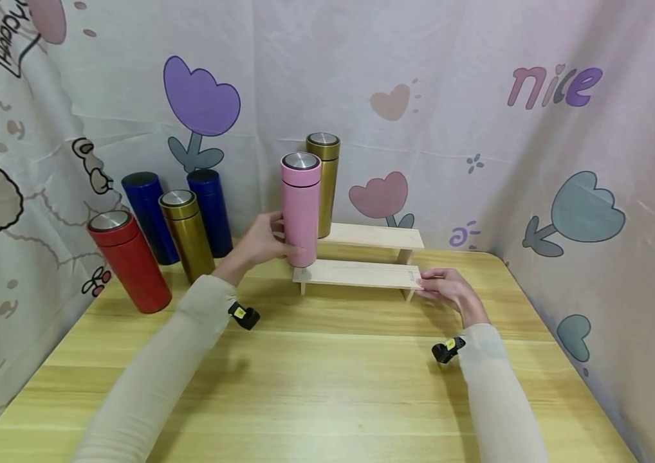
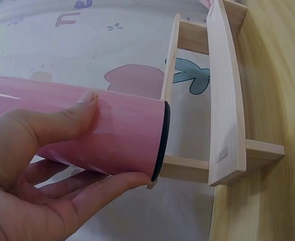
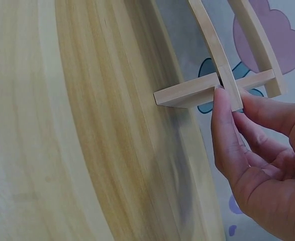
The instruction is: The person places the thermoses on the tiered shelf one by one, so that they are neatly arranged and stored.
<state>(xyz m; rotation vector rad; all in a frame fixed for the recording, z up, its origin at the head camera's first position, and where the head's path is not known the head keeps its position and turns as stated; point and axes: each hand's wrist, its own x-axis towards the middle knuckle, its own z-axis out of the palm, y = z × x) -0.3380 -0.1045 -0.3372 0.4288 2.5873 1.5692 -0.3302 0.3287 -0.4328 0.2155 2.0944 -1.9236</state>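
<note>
We see a two-tier wooden stand point(image 1: 356, 273) on the wood-grain table point(image 1: 327, 386). Above the left end of its lower shelf point(image 2: 225, 100), the pink insulated flask point(image 1: 301, 218) hangs upright, its dark base apart from the wood. Our left hand point(image 1: 264, 238) grips the flask near its bottom, thumb on one side and fingers curled round the other.

Our right hand point(image 1: 448, 287) is at the stand's right end, thumb and fingers pinching the tip of the lower shelf. On the left end of the stand's upper shelf point(image 1: 374, 236) we see a gold flask point(image 1: 329, 173) with a silver-topped lid, partly hidden behind the pink one.

Well to the left of the stand, we have four more flasks grouped: a red flask point(image 1: 133, 263) farthest from it and nearest us, a second gold flask point(image 1: 188, 241), and two blue flasks point(image 1: 210, 212) behind. A flower-printed curtain point(image 1: 304, 77) hangs behind the stand.
</note>
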